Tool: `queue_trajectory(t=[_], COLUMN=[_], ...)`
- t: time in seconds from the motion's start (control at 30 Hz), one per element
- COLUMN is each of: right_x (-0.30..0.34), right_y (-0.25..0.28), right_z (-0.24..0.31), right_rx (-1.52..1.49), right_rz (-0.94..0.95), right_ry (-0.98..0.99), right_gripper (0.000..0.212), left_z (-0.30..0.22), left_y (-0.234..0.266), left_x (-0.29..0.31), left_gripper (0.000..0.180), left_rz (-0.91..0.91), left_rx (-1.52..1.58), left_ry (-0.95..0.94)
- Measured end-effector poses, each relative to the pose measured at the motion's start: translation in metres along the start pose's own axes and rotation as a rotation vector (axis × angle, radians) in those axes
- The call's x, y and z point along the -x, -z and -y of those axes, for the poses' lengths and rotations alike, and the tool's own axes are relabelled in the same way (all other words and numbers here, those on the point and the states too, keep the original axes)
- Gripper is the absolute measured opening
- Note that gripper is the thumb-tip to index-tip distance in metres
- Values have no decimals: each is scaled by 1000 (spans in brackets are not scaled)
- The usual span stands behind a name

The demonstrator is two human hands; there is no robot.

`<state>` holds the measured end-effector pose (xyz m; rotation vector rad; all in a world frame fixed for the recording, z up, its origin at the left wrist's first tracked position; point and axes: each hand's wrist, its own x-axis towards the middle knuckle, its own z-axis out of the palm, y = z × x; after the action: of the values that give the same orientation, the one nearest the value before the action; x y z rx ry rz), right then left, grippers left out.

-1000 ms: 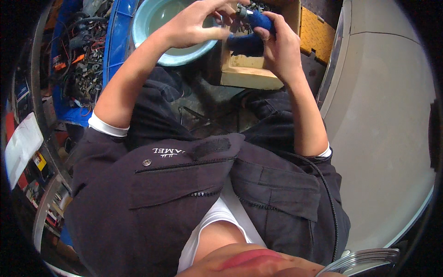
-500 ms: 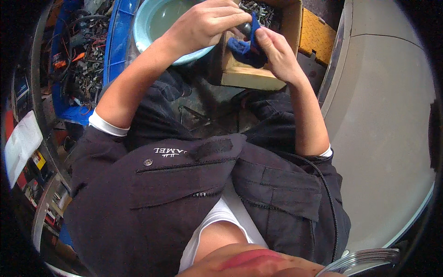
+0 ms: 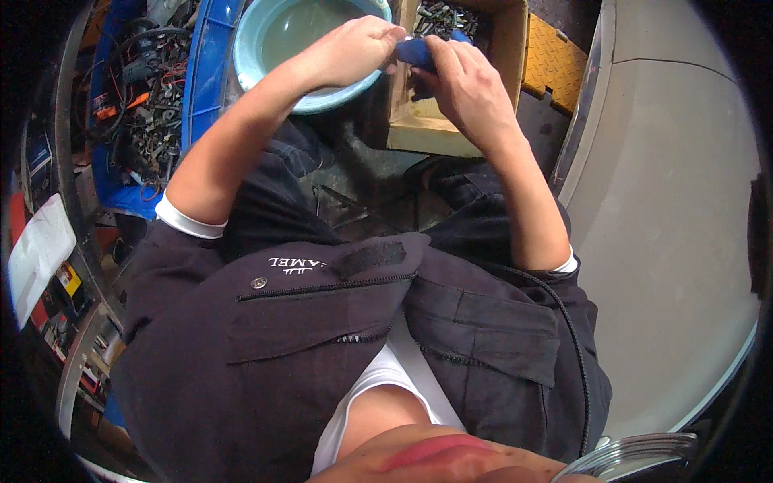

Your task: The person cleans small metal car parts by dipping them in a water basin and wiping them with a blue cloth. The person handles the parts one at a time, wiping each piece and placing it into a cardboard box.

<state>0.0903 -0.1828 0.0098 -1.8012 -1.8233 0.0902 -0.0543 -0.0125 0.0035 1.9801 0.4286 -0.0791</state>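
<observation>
Over the front of an open box, my two hands meet at a blue cloth [image 3: 415, 53]. My right hand [image 3: 475, 90] is closed around the cloth, its back turned up. My left hand [image 3: 356, 51] comes in from the left with its fingertips pinched together, right against the cloth's left end. A small bright bit shows at those fingertips; most of what they pinch is hidden by the fingers and cloth. Behind the hands, many small metal pieces [image 3: 439, 18], like bolts or screws, lie in the yellowish-brown box [image 3: 431, 138].
Left of the box stands a light blue basin [image 3: 246, 56] of cloudy water. Further left is a blue crate [image 3: 211, 64] full of metal parts and cables. A yellow treaded block [image 3: 555, 58] sits right of the box. A large beige-grey panel [image 3: 668, 209] borders my right side.
My right hand has turned over, back up, and wrapped the cloth. My left hand has shifted slightly down and left. The grey metal piece seen between them before is now covered.
</observation>
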Motion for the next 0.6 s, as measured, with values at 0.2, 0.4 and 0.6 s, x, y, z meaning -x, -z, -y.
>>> queue_trajectory(t=[0.2,0.4,0.6], right_x=[-5,2,1], right_y=[6,12,21], right_z=[6,-5,1], right_rx=[-204,-965,-1166], right_rz=[184,134,209], right_ry=[-389,-487,-656], right_gripper=[31,52,51], left_z=[8,-12,-19], left_y=[-23,-13,-6], left_x=[3,0,0], left_gripper=[18,24,25], left_rz=[-291,-471,-507], left_rx=[-135,-272,-440], left_ry=[-236,-625,-644])
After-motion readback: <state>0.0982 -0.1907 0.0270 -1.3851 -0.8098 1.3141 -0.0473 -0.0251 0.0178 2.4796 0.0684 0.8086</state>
